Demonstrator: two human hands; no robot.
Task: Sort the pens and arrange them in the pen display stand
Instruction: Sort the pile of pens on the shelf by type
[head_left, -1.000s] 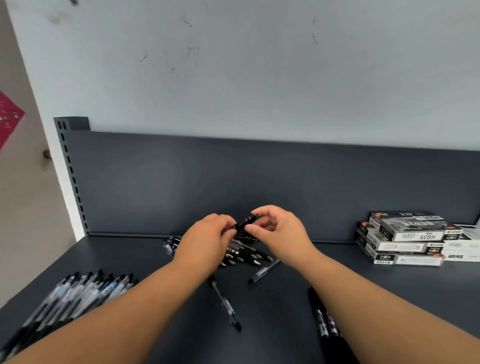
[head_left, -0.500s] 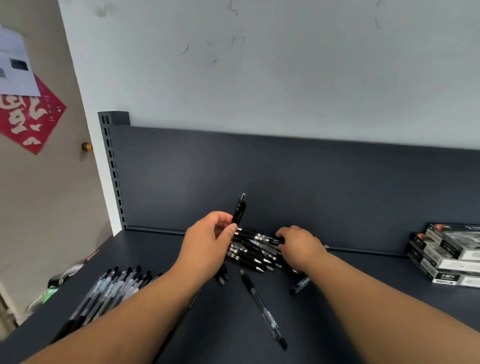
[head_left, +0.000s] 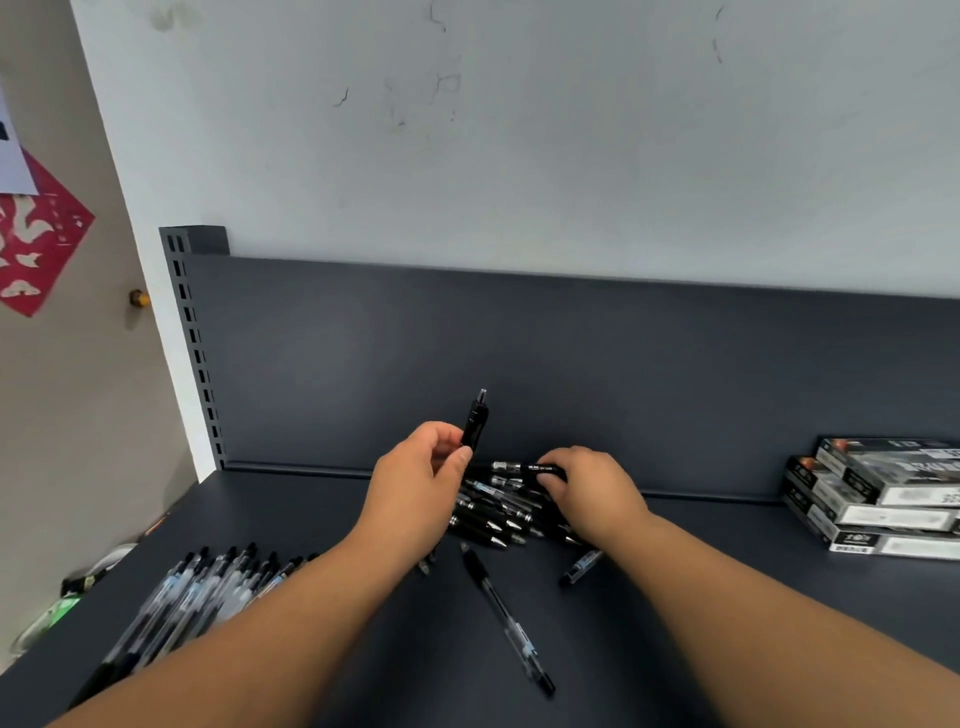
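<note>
black plastic pens lie heaped on a dark grey metal shelf; left hand pinches one black pen upright, probably to check its type; right hand pinches a second black pen atop the heap; clear-barrelled pens lie grouped at left.

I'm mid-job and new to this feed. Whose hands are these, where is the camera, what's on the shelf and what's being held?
There is no machine here. These are a person's two bare hands, seen from one camera worn on the head, looking forward and down. The left hand holds an upright black pen between thumb and fingers. The right hand pinches a second black pen at the far edge of a pile of black pens. On the dark shelf, a row of clear pens lies at the left, a loose clear pen in the middle, and stacked boxes at the right. No display stand is in view.
</note>
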